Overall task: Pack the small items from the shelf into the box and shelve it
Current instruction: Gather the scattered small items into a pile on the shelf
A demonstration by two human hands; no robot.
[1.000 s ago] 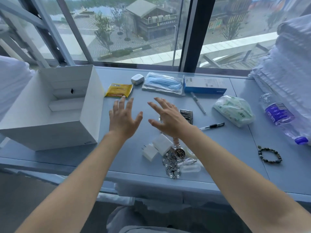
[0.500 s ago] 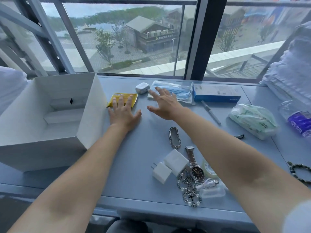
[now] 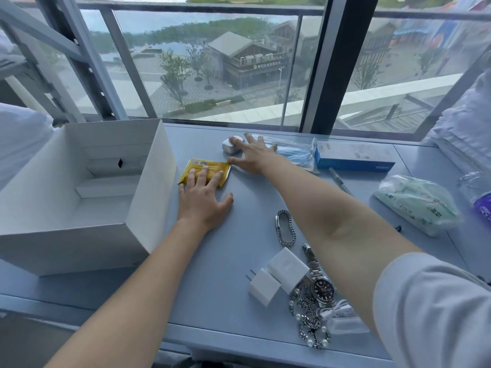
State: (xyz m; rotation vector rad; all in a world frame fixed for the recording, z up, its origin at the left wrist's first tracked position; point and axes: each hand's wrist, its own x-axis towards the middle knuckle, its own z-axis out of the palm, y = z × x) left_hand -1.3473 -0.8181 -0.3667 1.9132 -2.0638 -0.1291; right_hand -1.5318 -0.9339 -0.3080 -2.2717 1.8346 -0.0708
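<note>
On the grey-blue shelf [image 3: 228,261] by the window [image 3: 212,62], both flat hands touch small items.

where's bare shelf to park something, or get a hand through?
Free: the strip between the white box and the chain bracelet, below the left hand, running down to the white chargers. Crowded: the back edge, where the right hand touches the earbud case beside the mask pack, and the watch pile.

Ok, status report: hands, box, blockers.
Left hand flat on yellow packet. Right hand open, fingers touching white earbud case. Box open. No blockers.
</note>
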